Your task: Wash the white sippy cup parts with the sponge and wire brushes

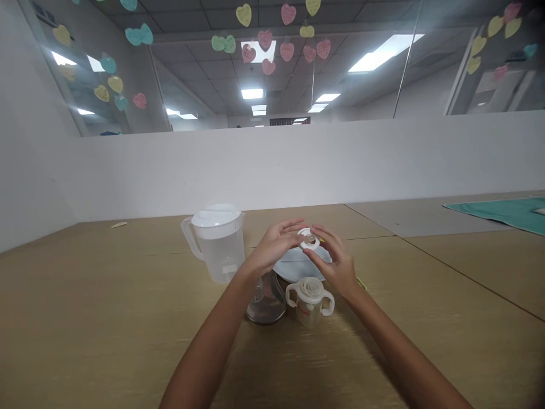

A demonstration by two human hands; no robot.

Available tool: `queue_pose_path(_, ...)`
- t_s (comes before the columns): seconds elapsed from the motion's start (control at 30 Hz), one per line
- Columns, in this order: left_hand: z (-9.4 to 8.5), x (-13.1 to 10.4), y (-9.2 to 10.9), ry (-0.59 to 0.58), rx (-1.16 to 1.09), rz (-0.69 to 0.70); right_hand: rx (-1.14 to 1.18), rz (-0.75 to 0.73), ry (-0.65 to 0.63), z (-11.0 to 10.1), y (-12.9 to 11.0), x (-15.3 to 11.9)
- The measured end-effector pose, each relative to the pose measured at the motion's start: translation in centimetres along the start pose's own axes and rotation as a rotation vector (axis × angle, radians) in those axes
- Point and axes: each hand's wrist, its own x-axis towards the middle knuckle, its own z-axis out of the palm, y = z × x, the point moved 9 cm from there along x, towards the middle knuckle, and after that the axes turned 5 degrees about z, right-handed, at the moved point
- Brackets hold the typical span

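A pale scrap lies near the worktop's far left corner. Right of it, the jug stands upright toward the far edge, lid on. The metal tray lies nearer the front edge, partly behind the left forearm, with a clear piece at its left side.

The left hand is raised, its fingertips at the ring's left side; whether they grip or only touch, I cannot tell. The white ring is off the worktop, in front of the plate and above the cup. The cup stands upright, its top covered. The right hand pinches the ring between thumb and fingers.

Handling looks midway: the ring is picked up, but not yet set down or fitted to anything. A green cloth lies toward the far right corner.
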Motion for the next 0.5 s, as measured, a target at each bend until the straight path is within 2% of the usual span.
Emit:
queue_pose_path(0.1, 0.4, 0.2, -0.3, 0.028, 0.059, 0.051, -0.104, -0.041, 0.068, -0.7, 0.4, -0.3)
queue_pose_path(0.2, 1.2, 0.3, -0.7, -0.017, 0.154, 0.065, -0.149, -0.062, 0.083, -1.2, 0.9, -0.7)
queue_pose_path(0.5, 2.2, 0.5, -0.7, -0.060, 0.662, 0.172, -0.065, 0.022, 0.065, -1.1, 1.9, -1.0)
